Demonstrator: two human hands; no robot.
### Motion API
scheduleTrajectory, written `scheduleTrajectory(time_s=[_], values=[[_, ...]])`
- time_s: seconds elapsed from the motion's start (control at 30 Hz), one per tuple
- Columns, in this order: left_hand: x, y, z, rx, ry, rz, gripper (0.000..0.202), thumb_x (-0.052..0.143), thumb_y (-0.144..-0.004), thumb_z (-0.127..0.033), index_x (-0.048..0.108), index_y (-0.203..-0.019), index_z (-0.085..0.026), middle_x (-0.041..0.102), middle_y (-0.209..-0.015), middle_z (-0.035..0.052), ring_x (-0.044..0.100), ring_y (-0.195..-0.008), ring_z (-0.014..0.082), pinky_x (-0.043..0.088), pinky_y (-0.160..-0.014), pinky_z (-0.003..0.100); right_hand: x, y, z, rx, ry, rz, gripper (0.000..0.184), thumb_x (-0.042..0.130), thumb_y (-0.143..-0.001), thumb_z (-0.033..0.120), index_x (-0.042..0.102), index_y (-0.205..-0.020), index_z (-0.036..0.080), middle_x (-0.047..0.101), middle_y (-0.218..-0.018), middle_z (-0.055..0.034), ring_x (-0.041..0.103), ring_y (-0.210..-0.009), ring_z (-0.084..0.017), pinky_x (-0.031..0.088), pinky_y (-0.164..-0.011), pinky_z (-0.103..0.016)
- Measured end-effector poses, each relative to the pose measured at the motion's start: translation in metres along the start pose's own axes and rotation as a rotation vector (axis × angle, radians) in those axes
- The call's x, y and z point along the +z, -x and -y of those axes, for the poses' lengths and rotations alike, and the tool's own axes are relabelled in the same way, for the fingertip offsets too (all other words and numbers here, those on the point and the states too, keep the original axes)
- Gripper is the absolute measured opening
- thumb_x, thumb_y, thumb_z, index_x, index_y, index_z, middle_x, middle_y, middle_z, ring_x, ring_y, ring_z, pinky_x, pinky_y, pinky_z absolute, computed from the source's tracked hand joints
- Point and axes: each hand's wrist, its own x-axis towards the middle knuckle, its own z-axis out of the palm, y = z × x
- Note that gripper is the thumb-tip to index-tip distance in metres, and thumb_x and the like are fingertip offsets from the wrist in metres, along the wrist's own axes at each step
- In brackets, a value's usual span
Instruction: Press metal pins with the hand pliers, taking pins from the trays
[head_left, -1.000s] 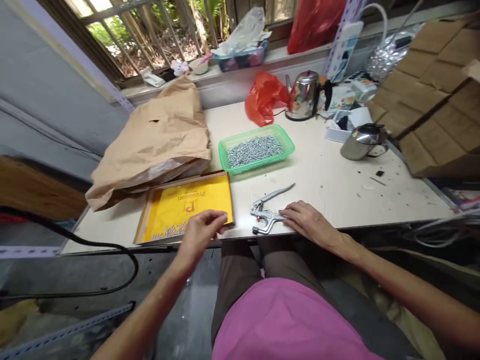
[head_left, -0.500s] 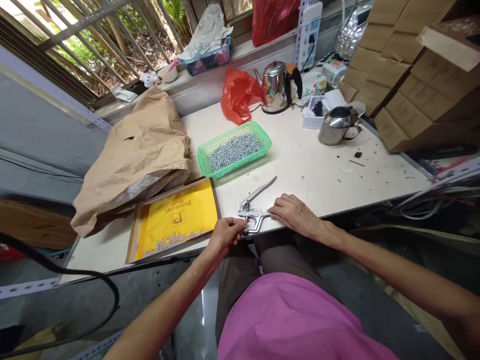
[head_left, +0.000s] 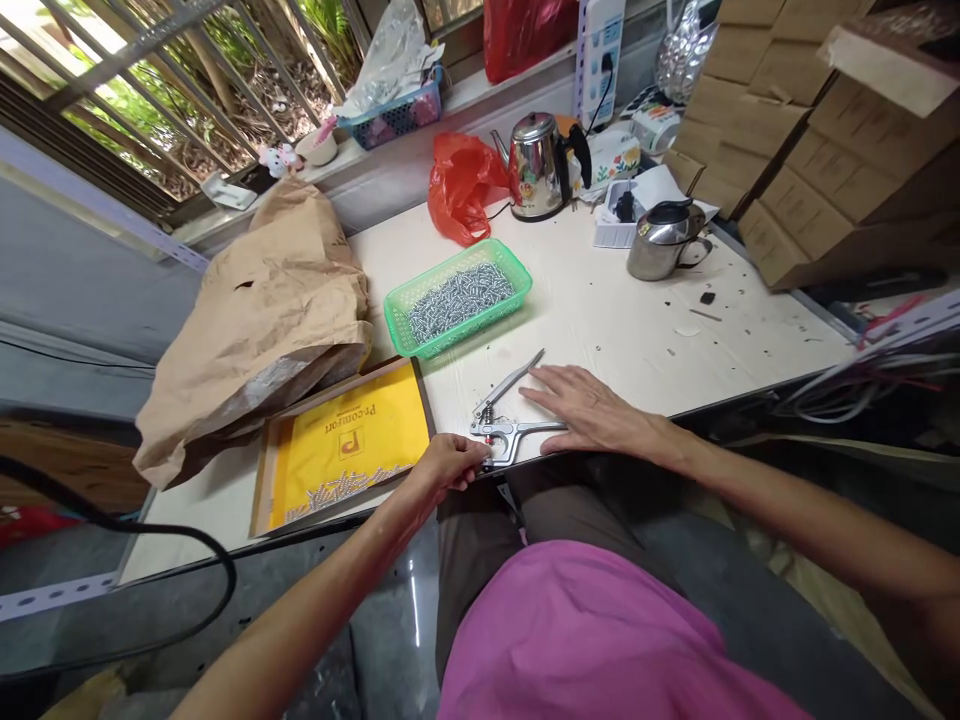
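Observation:
Metal snap pliers (head_left: 506, 432) lie on the pale tabletop (head_left: 622, 330) near its front edge, their long handles pointing away from me. My left hand (head_left: 450, 462) is curled around the pliers' jaw end, and its fingers hide part of the jaw. My right hand (head_left: 589, 410) rests flat with fingers spread, over the end of the lower handle. A green plastic basket (head_left: 397, 325) full of small silver metal pieces stands beyond the pliers. To the left lies a yellow printed tray (head_left: 345, 445) with a few similar pieces along its near side.
A brown paper bag (head_left: 262, 330) leans against the tray's far side. Further back stand a steel kettle (head_left: 536, 165), a red plastic bag (head_left: 459, 188) and a steel jug (head_left: 664, 240). Cardboard boxes (head_left: 810, 150) rise at the right. A black cable (head_left: 150, 525) hangs at the left.
My left hand has moved right from above the yellow tray onto the pliers' jaw. My right hand has slid forward and spread its fingers. The view has tilted and shifted.

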Motion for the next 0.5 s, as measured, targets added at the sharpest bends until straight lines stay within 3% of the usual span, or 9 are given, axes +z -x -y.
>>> scheduleTrajectory(time_s=[0.07,0.13,0.27,0.37,0.5], values=[[0.001,-0.001,0.002,-0.008,-0.004,-0.012,0.033,0.077,-0.066,-0.041,0.064,-0.072,-0.011,0.048,-0.043,-0.0059,0.040,-0.038,0.0049,0.028,-0.038,0.018,-0.004,-0.008,-0.009,0.011,0.035,0.053,0.089,0.064,-0.076,0.064,0.036,-0.145,0.014,0.025,-0.153,-0.0237,0.021,-0.141,-0.039,0.022,-0.109,-0.057],[0.001,-0.002,0.004,-0.012,-0.007,-0.018,0.035,0.077,-0.065,-0.043,0.062,-0.069,-0.012,0.048,-0.042,-0.0058,0.039,-0.037,0.0051,0.028,-0.038,0.018,-0.008,-0.017,-0.016,0.011,0.055,0.128,0.097,0.063,-0.074,0.068,0.033,-0.147,0.012,0.024,-0.153,-0.0252,0.016,-0.143,-0.040,0.018,-0.111,-0.059],[0.003,-0.001,0.005,0.007,0.005,-0.018,0.036,0.076,-0.066,-0.044,0.059,-0.063,-0.013,0.047,-0.043,-0.0055,0.039,-0.037,0.0051,0.028,-0.038,0.019,-0.014,-0.028,-0.021,-0.006,0.077,0.213,0.100,0.062,-0.071,0.071,0.032,-0.147,0.012,0.028,-0.151,-0.0254,0.020,-0.141,-0.041,0.018,-0.109,-0.063],[0.004,-0.001,0.005,0.004,0.009,-0.021,0.031,0.074,-0.070,-0.040,0.060,-0.065,-0.012,0.047,-0.043,-0.0059,0.039,-0.036,0.0051,0.028,-0.037,0.019,-0.015,-0.030,-0.021,-0.012,0.090,0.202,0.100,0.062,-0.071,0.072,0.034,-0.145,0.012,0.032,-0.149,-0.0253,0.023,-0.139,-0.041,0.018,-0.108,-0.065],[0.004,-0.001,0.005,0.000,-0.003,-0.030,0.030,0.072,-0.071,-0.039,0.058,-0.063,-0.013,0.046,-0.042,-0.0058,0.039,-0.036,0.0054,0.028,-0.036,0.019,-0.015,-0.032,-0.022,-0.027,0.083,0.187,0.099,0.064,-0.067,0.072,0.038,-0.140,0.010,0.043,-0.138,-0.0253,0.038,-0.128,-0.040,0.024,-0.105,-0.064]])
